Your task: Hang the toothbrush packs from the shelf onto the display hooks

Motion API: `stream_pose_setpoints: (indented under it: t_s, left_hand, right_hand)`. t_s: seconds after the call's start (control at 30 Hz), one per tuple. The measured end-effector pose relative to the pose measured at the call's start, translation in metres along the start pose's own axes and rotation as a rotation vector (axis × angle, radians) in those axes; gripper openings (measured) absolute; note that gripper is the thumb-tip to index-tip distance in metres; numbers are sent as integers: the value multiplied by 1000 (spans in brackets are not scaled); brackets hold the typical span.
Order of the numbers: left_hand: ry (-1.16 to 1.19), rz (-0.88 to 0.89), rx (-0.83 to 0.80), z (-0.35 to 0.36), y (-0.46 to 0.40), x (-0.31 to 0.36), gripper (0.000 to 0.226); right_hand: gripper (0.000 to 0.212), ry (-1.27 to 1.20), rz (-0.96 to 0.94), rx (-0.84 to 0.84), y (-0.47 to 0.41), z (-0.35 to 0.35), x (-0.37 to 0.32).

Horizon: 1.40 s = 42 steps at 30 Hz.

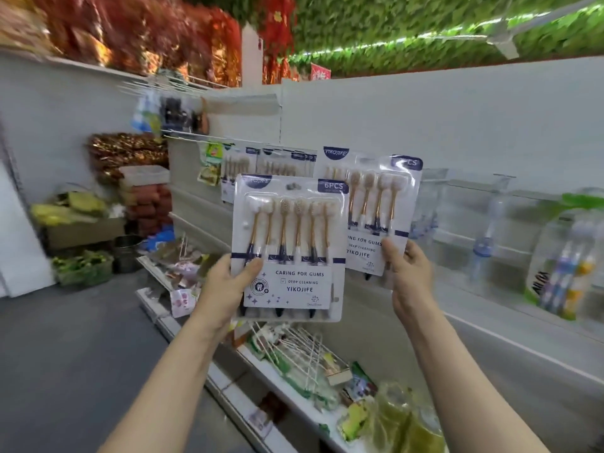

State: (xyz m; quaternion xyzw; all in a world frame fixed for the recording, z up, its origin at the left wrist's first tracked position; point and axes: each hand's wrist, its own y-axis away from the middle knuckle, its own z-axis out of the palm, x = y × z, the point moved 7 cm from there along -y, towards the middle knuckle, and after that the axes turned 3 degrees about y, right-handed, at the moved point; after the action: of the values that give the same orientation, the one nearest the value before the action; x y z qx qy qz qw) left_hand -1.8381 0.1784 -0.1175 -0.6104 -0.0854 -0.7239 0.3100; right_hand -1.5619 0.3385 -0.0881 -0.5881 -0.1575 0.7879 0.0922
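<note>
Two toothbrush packs are up in front of the white display wall, one in each hand. The left hand point(228, 282) has its grip clamped on the lower left edge of the near pack point(289, 246), thumb over the front card; the right hand point(410, 276) pinches the lower right corner of the far pack point(372, 207), which sits higher, closer to the wall and partly behind the first. Both packs stand upright, long axis vertical, so their hang holes are at the top, well above each grip. The hanging packs point(261, 165) already on the wall lie up and to the left of both, just beyond the far pack's top corner. I judge the right hand's pack the nearer to the hooks, though the hooks themselves are too blurred to pick out. To the right the wall is bare, with clear shelf dividers point(474, 197) lower down; below the hands a lower shelf point(294, 371) holds loose goods, so the open room is upward and leftward.
</note>
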Motion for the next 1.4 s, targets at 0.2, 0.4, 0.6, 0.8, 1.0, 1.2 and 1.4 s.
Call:
stream_pose_setpoints:
  t_s: [0.2, 0.4, 0.6, 0.8, 1.0, 1.2, 1.4]
  left_hand:
    - [-30, -11, -16, -62, -119, 9, 20]
    - [4, -64, -76, -110, -203, -16, 21]
    - [-19, -126, -224, -139, -285, -42, 19]
    - [-15, -157, -408, -156, -357, -39, 22]
    - [-17, -168, -483, -157, -405, -49, 19]
    - [-1, -159, -475, -156, -435, -64, 15]
    - [1, -121, -514, -138, -455, -64, 20]
  right_hand:
    - [16, -21, 44, -15, -53, 112, 52]
    - [17, 51, 61, 2, -83, 187, 93]
    - [21, 84, 91, 114, -95, 235, 133]
    - [20, 115, 76, 257, -106, 285, 143]
    - [27, 132, 64, 334, -133, 317, 143]
    - [16, 150, 44, 387, -161, 320, 158]
    - [15, 164, 14, 420, -190, 304, 174]
